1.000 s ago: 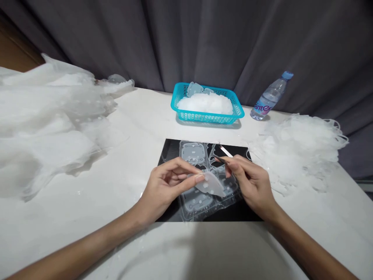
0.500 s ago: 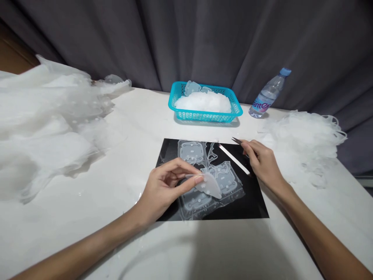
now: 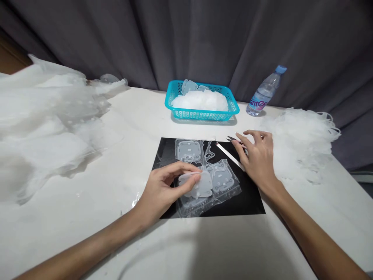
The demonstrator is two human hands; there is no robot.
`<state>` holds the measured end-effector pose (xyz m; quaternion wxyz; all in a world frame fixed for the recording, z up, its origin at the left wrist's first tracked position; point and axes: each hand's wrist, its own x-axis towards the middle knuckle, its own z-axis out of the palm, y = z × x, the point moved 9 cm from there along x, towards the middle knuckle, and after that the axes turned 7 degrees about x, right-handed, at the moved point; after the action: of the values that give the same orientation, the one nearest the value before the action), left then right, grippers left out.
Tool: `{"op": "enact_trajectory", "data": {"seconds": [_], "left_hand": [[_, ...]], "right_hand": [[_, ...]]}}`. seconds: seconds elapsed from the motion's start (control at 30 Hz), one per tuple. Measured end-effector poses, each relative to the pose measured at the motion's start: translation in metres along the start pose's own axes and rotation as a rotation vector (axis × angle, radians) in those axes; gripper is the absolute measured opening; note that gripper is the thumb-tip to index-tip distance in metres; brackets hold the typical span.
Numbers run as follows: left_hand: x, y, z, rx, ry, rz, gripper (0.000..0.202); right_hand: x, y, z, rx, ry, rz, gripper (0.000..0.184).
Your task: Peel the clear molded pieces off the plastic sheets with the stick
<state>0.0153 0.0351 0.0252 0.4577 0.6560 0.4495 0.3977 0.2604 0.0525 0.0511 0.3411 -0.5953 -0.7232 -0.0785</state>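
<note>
My left hand (image 3: 171, 182) pinches a thin, translucent plastic piece (image 3: 204, 184) with rounded corners between thumb and fingertips, above the black mat (image 3: 250, 202). Beneath it, clear plastic sheets with moulded rounded-square shapes (image 3: 223, 179) lie on the mat, partly hidden by this hand. At the mat's far right corner my right hand (image 3: 258, 155) is open, fingers spread. By its thumb and forefinger lie small scissors (image 3: 230, 139) with dark pointed blades; their handle is mostly hidden. A slim white stick (image 3: 229, 154) lies slantwise on the mat, its near end by the right hand.
A turquoise basket (image 3: 204, 114) holding white, fluffy-looking material and translucent pieces stands at the back. Right of it is a water bottle (image 3: 266, 91). Heaps of translucent sheets (image 3: 58, 116) and looped white scraps (image 3: 303, 136) cover the table's left and right sides. Grey curtain hangs behind.
My right hand has let go of the small scissors and spread its fingers. In my left hand the plastic piece has turned, showing more of its flat face.
</note>
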Motion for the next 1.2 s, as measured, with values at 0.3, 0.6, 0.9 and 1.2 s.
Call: {"op": "enact_trajectory", "data": {"seconds": [0.3,0.6,0.9,1.2], "left_hand": [[-0.001,0.011,-0.002,0.055,0.024,0.098,0.005],[-0.006,0.020,-0.002,0.151,0.031,0.151,0.007],[-0.011,0.025,0.002,0.289,-0.030,0.257,0.009],[-0.010,0.022,0.001,0.292,-0.034,0.231,0.007]], "right_hand": [[-0.024,-0.085,0.011,0.996,-0.374,0.045,0.020],[-0.026,-0.086,0.014,1.018,-0.402,0.011,0.020],[-0.033,-0.079,0.025,1.020,-0.559,0.108,0.009],[-0.033,-0.081,0.026,1.075,-0.593,0.124,0.014]]}}
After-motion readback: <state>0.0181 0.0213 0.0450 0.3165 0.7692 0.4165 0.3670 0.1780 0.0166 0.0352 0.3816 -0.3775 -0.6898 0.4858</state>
